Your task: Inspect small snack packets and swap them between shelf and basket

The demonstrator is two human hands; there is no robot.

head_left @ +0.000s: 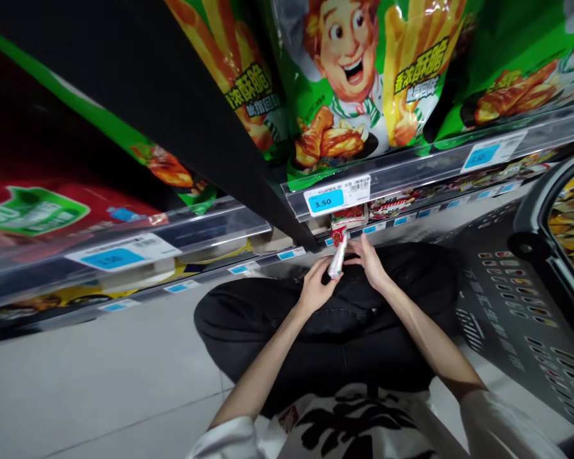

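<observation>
While my left hand (317, 284) pinches the packet (337, 260) near the low shelf (268, 261), my right hand (372, 266), fingers apart, flanks it (touching, I can't tell); a loose pinch could drop it.

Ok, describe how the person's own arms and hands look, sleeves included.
The left hand and right hand are bare and slim-fingered, with nothing visible worn on them. Both slender forearms are uncovered too. The short sleeves are plain, loose and whitish; no marking shows on them.
</observation>
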